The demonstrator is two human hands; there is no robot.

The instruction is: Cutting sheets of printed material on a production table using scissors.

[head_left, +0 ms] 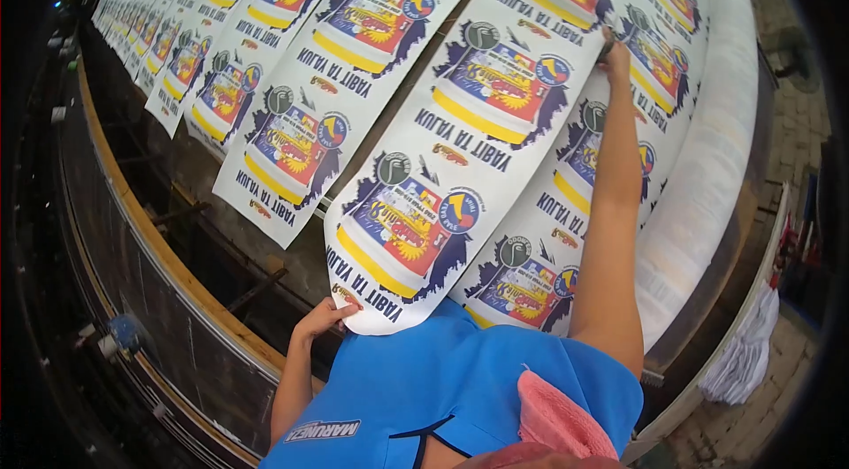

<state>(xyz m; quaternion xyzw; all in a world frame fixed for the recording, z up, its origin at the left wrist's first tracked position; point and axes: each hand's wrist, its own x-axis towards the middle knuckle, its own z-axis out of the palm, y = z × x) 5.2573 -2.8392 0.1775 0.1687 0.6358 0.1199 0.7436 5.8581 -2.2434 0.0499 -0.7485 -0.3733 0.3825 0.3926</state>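
Printed strip (460, 129) lies over the table in front of the person, its long axis slanting from near the blue shirt (424, 381) at lower left up to the far right. The left hand (323, 319), low and close in, pinches its near end; the right arm reaches forward, its hand (615, 55) at the right edge, grip unclear.

Rows of printed strips (460, 151) suggest a printing workshop.
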